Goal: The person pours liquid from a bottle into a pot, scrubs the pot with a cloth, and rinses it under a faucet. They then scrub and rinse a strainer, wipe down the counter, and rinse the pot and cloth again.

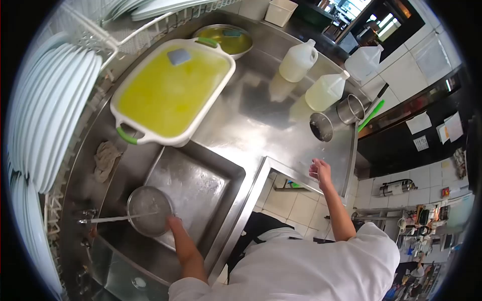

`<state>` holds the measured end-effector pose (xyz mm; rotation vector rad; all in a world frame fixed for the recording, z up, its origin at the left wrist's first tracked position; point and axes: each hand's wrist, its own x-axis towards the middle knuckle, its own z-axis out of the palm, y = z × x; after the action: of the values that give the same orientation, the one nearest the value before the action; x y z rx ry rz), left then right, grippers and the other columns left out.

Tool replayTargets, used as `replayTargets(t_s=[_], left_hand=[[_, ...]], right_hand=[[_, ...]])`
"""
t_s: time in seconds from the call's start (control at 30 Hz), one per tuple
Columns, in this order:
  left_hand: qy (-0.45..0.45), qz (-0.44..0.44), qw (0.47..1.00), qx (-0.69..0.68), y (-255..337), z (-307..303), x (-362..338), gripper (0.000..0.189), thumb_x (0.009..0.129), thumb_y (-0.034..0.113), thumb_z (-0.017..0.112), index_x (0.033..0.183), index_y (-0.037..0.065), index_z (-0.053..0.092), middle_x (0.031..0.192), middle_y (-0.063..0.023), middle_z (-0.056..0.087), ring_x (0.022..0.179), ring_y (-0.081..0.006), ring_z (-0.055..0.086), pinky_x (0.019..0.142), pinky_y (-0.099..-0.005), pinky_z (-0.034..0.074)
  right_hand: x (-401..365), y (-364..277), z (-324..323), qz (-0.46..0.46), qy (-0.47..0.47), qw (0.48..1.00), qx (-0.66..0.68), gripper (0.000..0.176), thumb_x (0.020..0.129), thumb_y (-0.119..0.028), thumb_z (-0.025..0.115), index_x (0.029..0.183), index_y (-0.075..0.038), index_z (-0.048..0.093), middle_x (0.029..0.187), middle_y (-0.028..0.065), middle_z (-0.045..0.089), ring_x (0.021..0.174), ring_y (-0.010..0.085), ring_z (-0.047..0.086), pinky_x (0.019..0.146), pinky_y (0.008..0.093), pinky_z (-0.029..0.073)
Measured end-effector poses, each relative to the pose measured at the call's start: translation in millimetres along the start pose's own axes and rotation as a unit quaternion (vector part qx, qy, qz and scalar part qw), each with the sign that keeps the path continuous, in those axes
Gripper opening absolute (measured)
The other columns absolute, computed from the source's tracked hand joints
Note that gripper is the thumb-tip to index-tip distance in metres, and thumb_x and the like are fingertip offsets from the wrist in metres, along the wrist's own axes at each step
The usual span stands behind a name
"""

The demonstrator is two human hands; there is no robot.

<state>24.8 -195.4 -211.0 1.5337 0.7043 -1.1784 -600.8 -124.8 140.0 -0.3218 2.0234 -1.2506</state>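
Observation:
My left hand (174,223) grips the rim of a round metal container (149,210), which is over the steel sink basin (193,188). Water from the tap (88,220) runs into it. Over the counter's front edge, my right hand (320,169) is raised with fingers apart and slightly bent, holding nothing. Nearest to that hand on the counter is a metal cup with dark residue inside (321,127). Behind this cup, another metal container (350,109) lies tilted.
A white tub (217,95) of yellow-green liquid with a floating grey sponge (179,56) spans the counter beyond the sink. Behind it sits a metal bowl (241,45). Plastic jugs (325,92) stand at the back right. White plates (55,110) fill the left rack. A rag (106,160) lies by the sink.

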Motion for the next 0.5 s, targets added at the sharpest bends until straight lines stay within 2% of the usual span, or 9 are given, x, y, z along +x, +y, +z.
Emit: replayTargets(t_s=[0.13, 0.2, 0.27, 0.3, 0.33, 0.37, 0.4, 0.47, 0.5], left_hand=[[-0.007, 0.035, 0.999, -0.004, -3.6, 18.2, 6.1, 0.030, 0.085, 0.023, 0.054, 0.114, 0.018, 0.052, 0.108, 0.0013, 0.055, 0.083, -0.0181, 0.052, 0.068, -0.0367, 0.042], [-0.007, 0.051, 0.999, -0.007, -5.3, 23.0, 3.0, 0.029, 0.084, 0.021, 0.055, 0.112, 0.016, 0.052, 0.106, 0.0006, 0.055, 0.082, -0.0179, 0.052, 0.067, -0.0362, 0.042], [-0.009, 0.066, 0.998, -0.010, -9.5, 24.1, 0.8, 0.028, 0.083, 0.019, 0.056, 0.111, 0.015, 0.053, 0.104, -0.0001, 0.055, 0.081, -0.0178, 0.052, 0.065, -0.0357, 0.042], [-0.008, 0.070, 0.997, -0.011, -13.5, 22.2, -1.3, 0.028, 0.083, 0.018, 0.056, 0.110, 0.014, 0.053, 0.103, -0.0004, 0.055, 0.080, -0.0178, 0.052, 0.065, -0.0354, 0.042], [-0.007, 0.073, 0.997, -0.013, -16.3, 19.8, -3.6, 0.027, 0.082, 0.017, 0.056, 0.109, 0.013, 0.053, 0.102, -0.0007, 0.055, 0.079, -0.0177, 0.052, 0.064, -0.0352, 0.042], [-0.007, 0.073, 0.997, -0.020, -19.8, 15.3, -3.5, 0.027, 0.082, 0.016, 0.057, 0.109, 0.012, 0.054, 0.101, -0.0011, 0.055, 0.079, -0.0177, 0.052, 0.063, -0.0350, 0.042], [-0.006, 0.073, 0.997, -0.024, -22.1, 8.9, -4.2, 0.027, 0.081, 0.015, 0.057, 0.108, 0.011, 0.054, 0.099, -0.0014, 0.055, 0.078, -0.0176, 0.052, 0.062, -0.0347, 0.042], [-0.013, 0.080, 0.996, -0.038, -24.0, 2.8, -3.5, 0.026, 0.081, 0.013, 0.058, 0.106, 0.010, 0.054, 0.097, -0.0021, 0.055, 0.077, -0.0175, 0.052, 0.061, -0.0342, 0.042], [-0.017, 0.083, 0.995, -0.051, -22.4, 0.8, -0.7, 0.026, 0.080, 0.012, 0.058, 0.105, 0.009, 0.054, 0.096, -0.0024, 0.056, 0.077, -0.0174, 0.052, 0.060, -0.0340, 0.042]], right_hand=[[44.0, -35.8, -28.6, -0.045, -0.010, 0.996, -0.070, 0.029, 0.091, -0.031, 0.056, 0.101, -0.003, 0.061, 0.080, 0.0072, 0.062, 0.068, 0.0171, 0.061, 0.059, 0.0317, 0.053], [82.1, -68.8, -41.2, -0.142, -0.039, 0.977, -0.154, 0.028, 0.091, -0.030, 0.057, 0.100, -0.004, 0.061, 0.078, 0.0070, 0.062, 0.067, 0.0164, 0.061, 0.057, 0.0311, 0.052], [127.6, -114.2, -49.5, -0.269, 0.016, 0.937, -0.220, 0.029, 0.092, -0.032, 0.056, 0.100, -0.004, 0.061, 0.071, 0.0037, 0.059, 0.060, 0.0118, 0.057, 0.051, 0.0265, 0.046], [155.6, -141.7, -53.6, -0.342, 0.078, 0.897, -0.268, 0.031, 0.092, -0.033, 0.055, 0.100, -0.003, 0.061, 0.068, 0.0019, 0.058, 0.057, 0.0104, 0.055, 0.050, 0.0261, 0.044], [207.7, -161.4, -65.8, -0.415, 0.142, 0.858, -0.268, 0.031, 0.090, -0.029, 0.056, 0.105, -0.003, 0.061, 0.087, 0.0110, 0.064, 0.071, 0.0192, 0.060, 0.065, 0.0326, 0.049], [190.1, -211.8, -51.3, -0.362, 0.186, 0.879, -0.247, 0.042, 0.090, -0.038, 0.054, 0.107, 0.000, 0.060, 0.099, 0.0186, 0.064, 0.080, 0.0287, 0.063, 0.070, 0.0396, 0.050], [206.7, -247.4, -46.5, -0.390, 0.261, 0.829, -0.306, 0.049, 0.089, -0.044, 0.052, 0.106, 0.002, 0.060, 0.100, 0.0217, 0.064, 0.084, 0.0334, 0.063, 0.073, 0.0433, 0.050], [234.5, -290.9, -37.5, -0.423, 0.322, 0.768, -0.358, 0.057, 0.088, -0.050, 0.051, 0.105, 0.004, 0.059, 0.101, 0.0248, 0.063, 0.088, 0.0380, 0.063, 0.076, 0.0469, 0.049], [244.7, -307.1, -29.8, -0.380, 0.311, 0.737, -0.465, 0.060, 0.088, -0.052, 0.049, 0.103, 0.005, 0.059, 0.100, 0.0269, 0.063, 0.091, 0.0411, 0.062, 0.078, 0.0485, 0.049]])
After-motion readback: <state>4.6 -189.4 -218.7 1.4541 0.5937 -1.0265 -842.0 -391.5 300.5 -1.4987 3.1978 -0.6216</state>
